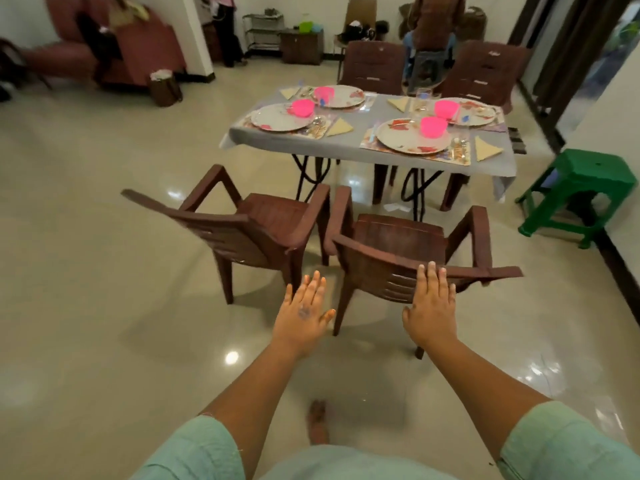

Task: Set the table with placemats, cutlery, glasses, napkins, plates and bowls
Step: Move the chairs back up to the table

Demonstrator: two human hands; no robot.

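head cam | forward-down, standing height | hands (pixel 429 306) near | table (pixel 367 150) far

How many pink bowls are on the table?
4, one on each plate: far left, near left, far right, near right. None seems hidden.

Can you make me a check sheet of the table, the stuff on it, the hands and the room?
Surface: grey-clothed folding table, laid.
Job's things: four floral round plates, each carrying a pink plastic bowl; yellow triangular napkins; a clear glass.
Clutter: nothing seen.
Hands: left hand open in air; right hand open at near brown plastic chair back.
Cables: nothing seen.
Surroundings: green plastic stool, glossy tiled floor.
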